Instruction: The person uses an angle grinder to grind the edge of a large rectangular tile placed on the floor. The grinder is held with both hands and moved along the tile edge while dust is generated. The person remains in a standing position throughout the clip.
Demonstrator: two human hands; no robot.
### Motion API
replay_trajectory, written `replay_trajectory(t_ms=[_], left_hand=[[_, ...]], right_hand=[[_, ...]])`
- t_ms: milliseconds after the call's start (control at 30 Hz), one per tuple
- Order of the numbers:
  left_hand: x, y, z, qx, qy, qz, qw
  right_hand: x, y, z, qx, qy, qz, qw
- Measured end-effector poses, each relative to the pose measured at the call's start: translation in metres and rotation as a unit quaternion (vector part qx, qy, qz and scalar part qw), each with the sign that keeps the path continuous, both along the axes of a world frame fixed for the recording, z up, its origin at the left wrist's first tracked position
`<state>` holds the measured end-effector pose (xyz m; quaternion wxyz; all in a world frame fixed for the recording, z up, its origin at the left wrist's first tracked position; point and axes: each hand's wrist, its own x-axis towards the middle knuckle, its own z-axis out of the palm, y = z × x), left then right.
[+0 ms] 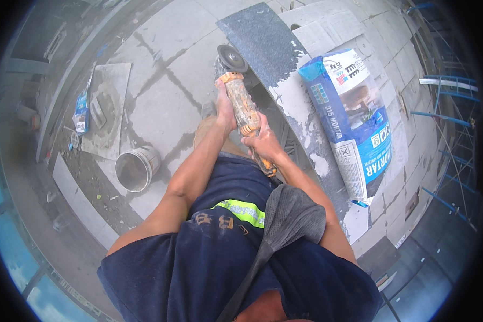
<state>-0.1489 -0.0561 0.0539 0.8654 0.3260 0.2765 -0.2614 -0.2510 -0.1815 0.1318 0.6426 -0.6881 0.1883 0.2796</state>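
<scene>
An orange, dust-caked angle grinder (pixel 241 102) is held out in front of my body, its dark round disc (pixel 232 57) at the far end. My left hand (pixel 225 109) is closed around the side of the tool close to its head. Farther back, my right hand (pixel 265 140) wraps the rear of the body. The disc is beside the left edge of a dark grey slab (pixel 263 45); I cannot tell whether they touch. White, patchy residue covers part of the slab. A blue and white mortar bag (pixel 354 121) lies to the right.
A dirty white bucket (pixel 137 169) stands on the paved floor (pixel 169 115) to the left. Beyond it, a small blue bag (pixel 81 112) and a dusty board (pixel 112 91) lie near a strip of rubble. Blue metal bars (pixel 445 116) stand at the far right.
</scene>
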Motion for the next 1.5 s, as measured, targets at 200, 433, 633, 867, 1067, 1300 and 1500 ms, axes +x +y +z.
replay_trajectory(t_ms=[200,433,633,867,1067,1300,1500], left_hand=[[0.005,0.003,0.002,0.001,-0.005,0.004,1.0],[0.022,0.009,0.003,0.033,-0.015,0.002,0.999],[0.043,0.016,-0.009,0.022,-0.028,0.011,0.999],[0.066,0.023,-0.026,0.02,-0.023,-0.014,0.999],[0.064,0.02,-0.015,0.035,-0.027,-0.007,0.999],[0.043,0.02,-0.019,0.008,-0.04,-0.012,0.999],[0.026,0.013,-0.011,0.024,-0.03,-0.006,0.999]], right_hand=[[0.007,0.002,0.003,0.002,0.019,0.003,1.0],[0.019,0.011,-0.013,0.009,-0.018,-0.004,1.0],[0.039,0.017,-0.006,0.027,-0.004,-0.005,1.0],[0.056,0.023,-0.01,0.02,-0.014,-0.004,1.0],[0.059,0.023,-0.008,0.016,-0.01,-0.002,1.0],[0.037,0.02,-0.012,0.005,-0.009,0.01,1.0],[0.021,0.013,-0.018,0.006,-0.009,0.012,1.0]])
